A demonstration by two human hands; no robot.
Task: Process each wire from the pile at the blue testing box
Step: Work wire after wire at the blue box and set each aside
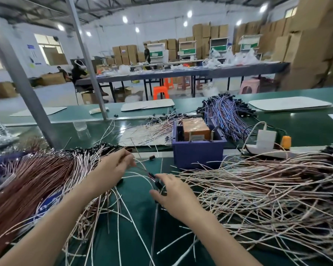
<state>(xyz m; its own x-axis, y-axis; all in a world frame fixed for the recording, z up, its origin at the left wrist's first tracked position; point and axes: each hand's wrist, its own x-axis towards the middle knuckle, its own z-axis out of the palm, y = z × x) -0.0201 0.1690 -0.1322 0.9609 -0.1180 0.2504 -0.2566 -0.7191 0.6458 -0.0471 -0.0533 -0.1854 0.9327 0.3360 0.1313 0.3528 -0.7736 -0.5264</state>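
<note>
A worker's 2 hands meet over the green desk [138, 204] at a wiring bench, just in front of the blue testing box [198, 150], which stands open-topped with an orange block [195, 128] seated inside. The left hand [114, 167] pinches the thin end of a pale wire [137, 173] between curled fingertips, while the right hand [174, 191] grips the small black connector [158, 184] at its other end between thumb and forefinger. The wire arcs between the 2 hands, short of the box and apart from it. Loose wires are heaped in a pile [267, 189] on the right and a reddish-brown bundle [46, 179] on the left (a third, blue-and-purple bundle [225, 116] lies behind the box). A white power adapter [265, 139] sits to the right of the box.
</note>
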